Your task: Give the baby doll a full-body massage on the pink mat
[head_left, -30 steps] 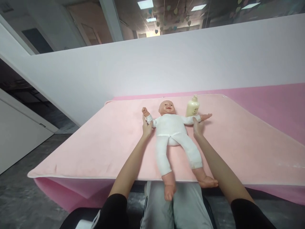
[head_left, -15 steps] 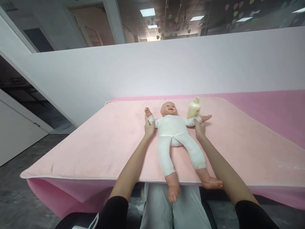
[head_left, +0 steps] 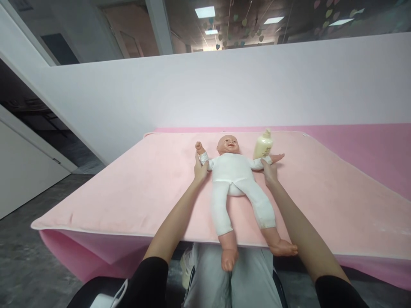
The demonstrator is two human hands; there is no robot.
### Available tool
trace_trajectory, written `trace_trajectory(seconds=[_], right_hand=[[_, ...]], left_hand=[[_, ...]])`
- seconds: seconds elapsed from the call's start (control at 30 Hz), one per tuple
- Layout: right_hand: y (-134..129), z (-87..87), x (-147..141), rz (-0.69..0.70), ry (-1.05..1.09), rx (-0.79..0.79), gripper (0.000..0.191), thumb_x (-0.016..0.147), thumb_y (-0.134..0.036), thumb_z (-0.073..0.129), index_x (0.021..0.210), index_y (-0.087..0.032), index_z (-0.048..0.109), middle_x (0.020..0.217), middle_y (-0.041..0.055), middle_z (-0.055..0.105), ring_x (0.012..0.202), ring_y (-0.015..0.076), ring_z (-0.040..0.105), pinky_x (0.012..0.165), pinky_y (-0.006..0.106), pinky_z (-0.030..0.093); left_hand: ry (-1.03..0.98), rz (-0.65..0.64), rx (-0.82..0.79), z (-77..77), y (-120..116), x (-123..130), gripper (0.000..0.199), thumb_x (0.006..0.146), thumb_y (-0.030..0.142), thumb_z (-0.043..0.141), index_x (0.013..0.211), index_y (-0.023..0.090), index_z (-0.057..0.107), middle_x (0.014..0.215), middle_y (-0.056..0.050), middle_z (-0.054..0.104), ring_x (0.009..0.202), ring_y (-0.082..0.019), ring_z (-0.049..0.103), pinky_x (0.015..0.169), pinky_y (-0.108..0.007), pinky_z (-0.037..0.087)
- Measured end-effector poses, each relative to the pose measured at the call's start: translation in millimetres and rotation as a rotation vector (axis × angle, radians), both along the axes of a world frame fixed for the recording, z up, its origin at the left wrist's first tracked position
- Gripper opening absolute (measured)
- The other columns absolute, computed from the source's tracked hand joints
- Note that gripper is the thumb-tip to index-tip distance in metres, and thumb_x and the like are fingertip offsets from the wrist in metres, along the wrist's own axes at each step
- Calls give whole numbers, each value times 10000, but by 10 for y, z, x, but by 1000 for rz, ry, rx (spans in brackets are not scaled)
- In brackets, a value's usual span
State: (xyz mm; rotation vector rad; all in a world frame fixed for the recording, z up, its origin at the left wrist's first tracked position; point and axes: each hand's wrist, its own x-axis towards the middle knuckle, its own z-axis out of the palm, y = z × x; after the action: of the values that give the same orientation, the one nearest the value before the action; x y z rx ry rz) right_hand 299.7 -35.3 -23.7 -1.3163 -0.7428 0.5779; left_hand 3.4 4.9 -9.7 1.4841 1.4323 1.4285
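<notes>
A baby doll (head_left: 233,169) with a white cloth body lies on its back on the pink blanket (head_left: 128,192). Its head points to the far side, and its bare feet hang over the near edge above my lap. My left hand (head_left: 201,169) is closed around the doll's arm at the left of the picture, near the wrist. The doll's other forearm is gripped by my right hand (head_left: 269,170), thumb on top. Just behind that arm stands a pale yellow pump bottle (head_left: 263,144), upright.
A white wall (head_left: 224,92) with glass above it rises behind the table. A darker pink cover (head_left: 359,147) shows at the right and hangs below the blanket's front edge. To the left is a white door (head_left: 28,167). My legs (head_left: 231,273) are under the near edge.
The view has shifted slightly. Both hands keep their hold on the doll's arms, and the doll's legs appear a little further left.
</notes>
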Motion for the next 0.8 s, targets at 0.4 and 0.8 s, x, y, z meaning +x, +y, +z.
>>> trace_trajectory(seconds=[0.4,0.8], right_hand=[[-26,140,-60,-27,69,-134,576,697,-348,653,1237,-172,554,1224,110,643,1112,255,632,976,379,507],[22,91,-14,-43,13,-153,568,705,-367,647,1221,-153,546,1165,121,640,1090,266,630,958,389,511]], left_hand=[[-10,-36,44,-82,55,-29,845,809,274,540,1543,213,125,1128,-77,666,910,-216,644,794,-322,494],[14,-58,59,-20,-6,-23,824,834,337,563,1537,233,146,1184,-85,654,955,-234,643,847,-341,477]])
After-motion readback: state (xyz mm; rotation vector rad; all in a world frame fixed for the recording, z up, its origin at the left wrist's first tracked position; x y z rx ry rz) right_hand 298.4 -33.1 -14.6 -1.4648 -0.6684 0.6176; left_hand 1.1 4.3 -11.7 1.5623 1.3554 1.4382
